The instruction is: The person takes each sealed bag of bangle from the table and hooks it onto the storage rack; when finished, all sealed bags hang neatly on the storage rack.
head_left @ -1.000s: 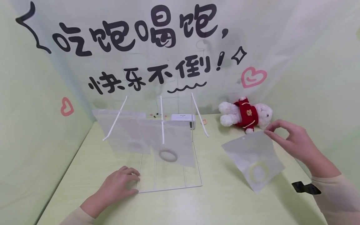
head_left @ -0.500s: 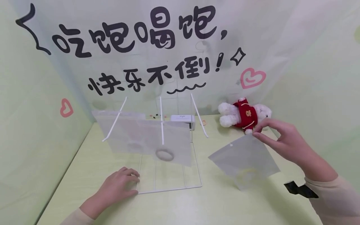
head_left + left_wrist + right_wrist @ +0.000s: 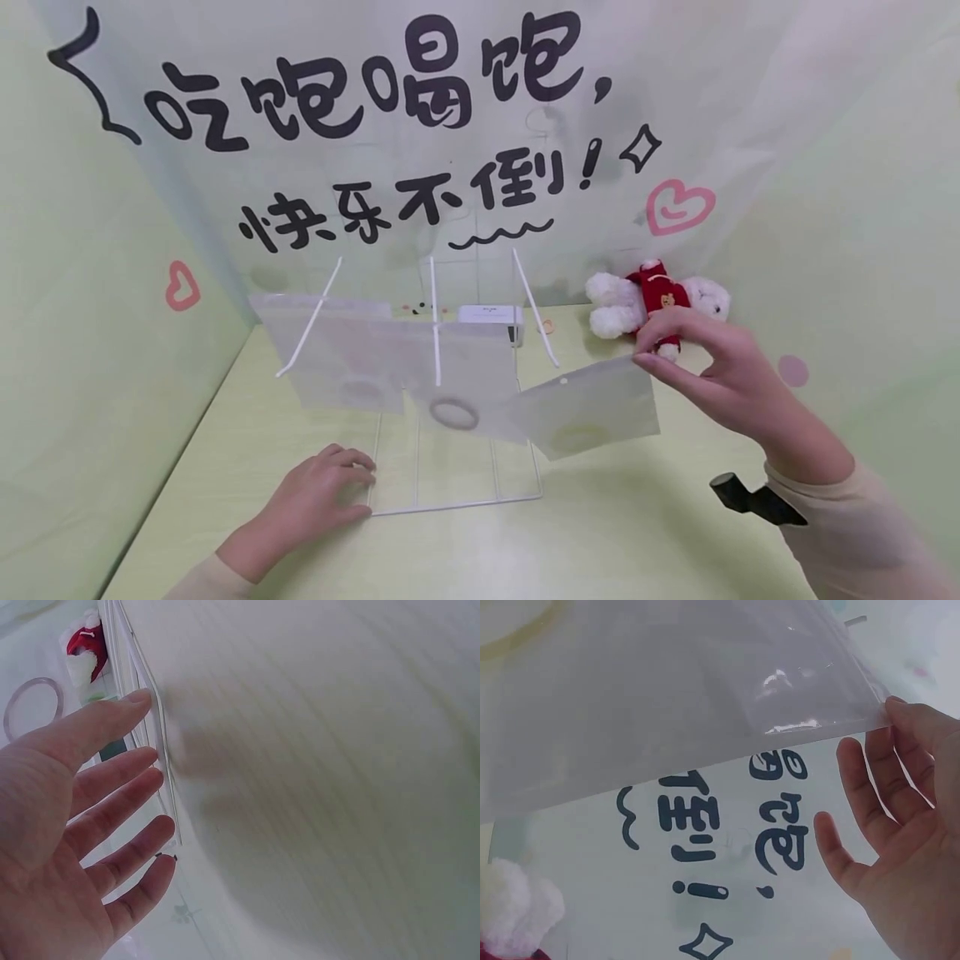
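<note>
My right hand [image 3: 723, 387] pinches the top corner of a translucent plastic bag [image 3: 607, 404] between thumb and forefinger. A pale yellow ring [image 3: 514, 634] shows inside this bag, which hangs tilted and has a small hole near its top edge. Just left of it stands a white wire rack [image 3: 457, 505] with three hooks. Similar bags hang at the left hook [image 3: 309, 318] and the middle one; the middle bag [image 3: 468, 358] contains a brownish ring. No bag hangs on the right hook [image 3: 536, 312]. My left hand [image 3: 82, 802] rests at the rack's base, fingers loosely extended against the wire.
A white plush toy in a red top [image 3: 663, 296] lies at the back right, behind my right hand. Behind the rack sits a small white box [image 3: 491, 315]. Printed cloth walls [image 3: 97, 333] enclose the pale table [image 3: 600, 533] on three sides.
My right hand has moved left with the bag, bringing it beside the rack's right side near the right hook. The bag's lower part has swung left and up. My left hand has stayed put.
</note>
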A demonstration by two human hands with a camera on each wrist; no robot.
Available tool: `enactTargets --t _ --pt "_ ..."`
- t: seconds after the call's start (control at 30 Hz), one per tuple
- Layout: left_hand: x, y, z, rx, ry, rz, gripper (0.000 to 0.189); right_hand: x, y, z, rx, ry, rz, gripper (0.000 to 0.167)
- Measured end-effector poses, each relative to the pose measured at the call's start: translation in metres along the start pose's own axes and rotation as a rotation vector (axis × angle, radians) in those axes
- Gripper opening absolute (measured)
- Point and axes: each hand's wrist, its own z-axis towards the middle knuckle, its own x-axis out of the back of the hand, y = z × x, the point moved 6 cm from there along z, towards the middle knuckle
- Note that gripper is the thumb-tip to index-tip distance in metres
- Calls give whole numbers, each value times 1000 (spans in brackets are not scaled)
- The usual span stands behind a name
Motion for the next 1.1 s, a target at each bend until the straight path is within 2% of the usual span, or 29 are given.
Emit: enactTargets --t 0.23,0.63,0.83,1.1 --pt "0 0 0 -5 11 -6 34 -5 -6 12 27 23 51 19" --pt "-1 -2 1 19 -18 -8 33 -2 -20 27 98 81 -7 31" --pt "-1 -2 1 23 -19 -7 33 0 -19 33 91 113 -90 39" --pt "-1 -1 0 18 -20 -8 34 -1 -9 35 48 124 -66 29"
